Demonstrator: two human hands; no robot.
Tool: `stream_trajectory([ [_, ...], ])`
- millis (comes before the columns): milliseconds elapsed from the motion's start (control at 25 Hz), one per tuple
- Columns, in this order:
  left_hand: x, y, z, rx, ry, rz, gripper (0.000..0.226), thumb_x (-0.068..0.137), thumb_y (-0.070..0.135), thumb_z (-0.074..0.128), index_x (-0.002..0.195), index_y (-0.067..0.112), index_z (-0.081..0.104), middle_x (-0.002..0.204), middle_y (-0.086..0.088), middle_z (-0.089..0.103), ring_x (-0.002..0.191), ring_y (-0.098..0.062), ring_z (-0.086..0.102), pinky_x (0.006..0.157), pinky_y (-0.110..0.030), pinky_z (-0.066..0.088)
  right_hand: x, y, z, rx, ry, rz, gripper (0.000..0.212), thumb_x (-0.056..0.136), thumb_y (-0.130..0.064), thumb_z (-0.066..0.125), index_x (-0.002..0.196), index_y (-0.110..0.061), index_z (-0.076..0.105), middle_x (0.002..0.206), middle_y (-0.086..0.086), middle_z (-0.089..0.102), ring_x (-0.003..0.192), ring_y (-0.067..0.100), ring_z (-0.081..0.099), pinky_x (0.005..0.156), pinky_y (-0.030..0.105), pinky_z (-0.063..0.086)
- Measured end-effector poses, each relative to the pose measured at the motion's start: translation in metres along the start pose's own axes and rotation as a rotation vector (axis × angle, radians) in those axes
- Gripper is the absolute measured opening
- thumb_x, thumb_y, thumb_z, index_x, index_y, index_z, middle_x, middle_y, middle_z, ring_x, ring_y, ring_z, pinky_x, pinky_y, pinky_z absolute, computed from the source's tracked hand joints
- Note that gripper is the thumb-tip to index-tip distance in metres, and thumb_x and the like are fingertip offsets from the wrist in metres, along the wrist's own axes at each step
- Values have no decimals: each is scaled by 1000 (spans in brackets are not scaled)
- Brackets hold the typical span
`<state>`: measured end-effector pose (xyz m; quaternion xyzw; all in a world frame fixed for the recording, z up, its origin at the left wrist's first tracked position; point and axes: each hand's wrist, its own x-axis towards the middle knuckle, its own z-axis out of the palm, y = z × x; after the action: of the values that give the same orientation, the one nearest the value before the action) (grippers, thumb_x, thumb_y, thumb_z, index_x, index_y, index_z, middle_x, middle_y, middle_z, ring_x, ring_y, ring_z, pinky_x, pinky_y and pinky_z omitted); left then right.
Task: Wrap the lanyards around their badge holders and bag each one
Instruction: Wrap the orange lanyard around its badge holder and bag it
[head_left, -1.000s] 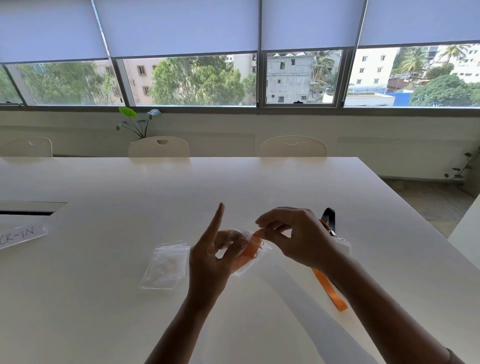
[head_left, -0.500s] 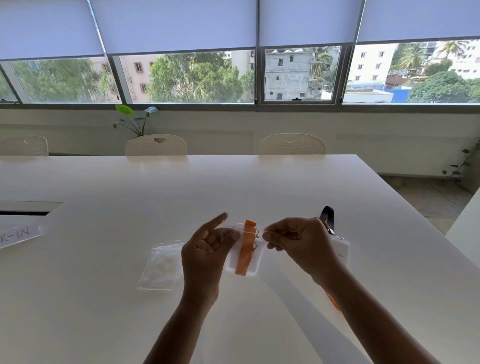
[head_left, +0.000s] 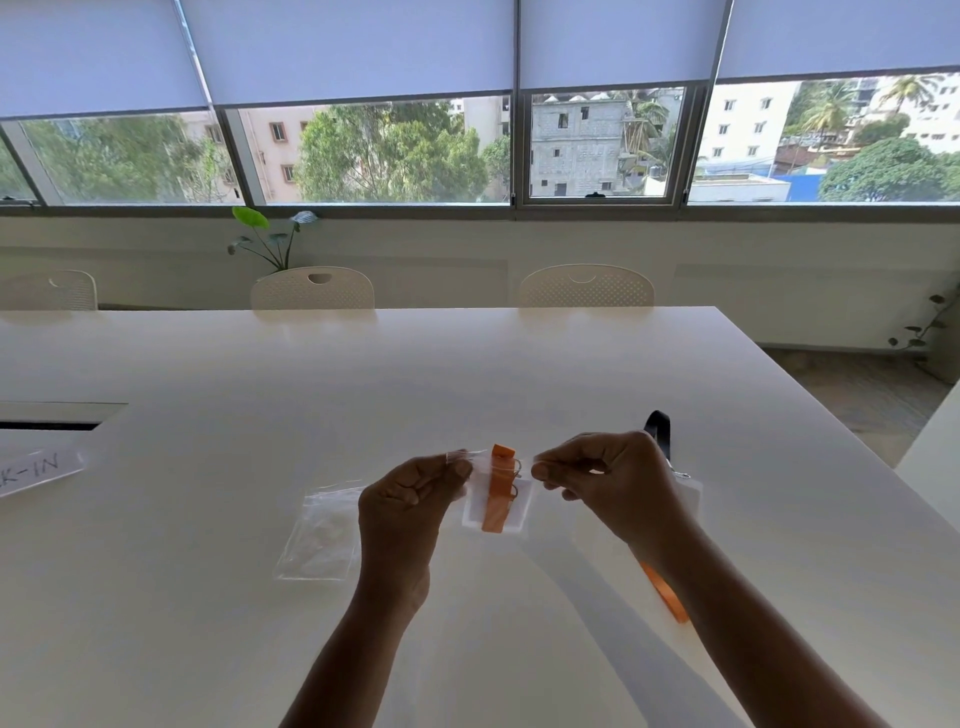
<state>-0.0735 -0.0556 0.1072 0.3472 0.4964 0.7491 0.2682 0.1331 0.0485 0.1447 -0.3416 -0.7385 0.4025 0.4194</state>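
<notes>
A small clear bag (head_left: 519, 506) hangs upright above the white table (head_left: 467, 374). Inside it is a white badge holder with an orange lanyard (head_left: 496, 493) wrapped around it. My left hand (head_left: 410, 499) pinches the bag's top left corner. My right hand (head_left: 608, 483) pinches the top right corner. A stack of empty clear bags (head_left: 322, 535) lies flat on the table, left of my left hand. Behind my right wrist lies another badge holder (head_left: 691, 488) with a black lanyard (head_left: 658, 428) and an orange lanyard (head_left: 665, 595), mostly hidden by my arm.
A paper label (head_left: 36, 470) with handwriting lies at the table's left edge, near a cable slot (head_left: 52, 415). White chairs (head_left: 311, 288) stand along the far side under the windows. The table's right edge drops to the floor.
The bagged holder turned upright and rose. My left forefinger, raised a second ago, has closed onto the bag's corner. Both hands now pinch the top edge, further apart.
</notes>
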Motion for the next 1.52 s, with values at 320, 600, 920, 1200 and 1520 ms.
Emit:
stream_trajectory([
  [320,-1,1,-2,57,-24,10,13,79,30,85,91,30,89,96,-3,87,87,-16,83,74,-26,67,-3,-1,0,-86,9,-14,11,85,-26,94,86,-35,87,71,-8,83,67,21,80,74,54,69],
  [600,-4,0,2,77,31,28,9,82,28,83,87,33,87,92,0,86,80,-14,81,68,-22,64,-5,-8,5,-143,72,-90,12,81,-14,96,78,-22,88,74,-13,82,69,12,79,73,34,68],
  [920,-3,-2,5,149,81,33,25,91,8,83,85,32,86,88,0,85,73,-14,79,66,-24,64,-6,-11,11,-212,141,-169,18,78,-5,97,72,-18,86,60,-29,71,71,-2,74,68,0,48],
  [1200,-7,5,-13,130,67,-87,20,92,8,81,85,26,87,92,-2,86,81,-15,83,66,-27,67,-11,2,25,-72,36,-23,12,86,-19,93,79,-24,85,74,-12,83,69,11,80,74,23,66],
  [1520,-16,3,-114,371,53,-193,18,89,9,87,86,26,88,86,-2,86,70,-8,78,56,-22,61,-56,13,124,358,-138,386,6,94,-2,83,88,-3,80,75,15,82,66,28,81,66,43,71],
])
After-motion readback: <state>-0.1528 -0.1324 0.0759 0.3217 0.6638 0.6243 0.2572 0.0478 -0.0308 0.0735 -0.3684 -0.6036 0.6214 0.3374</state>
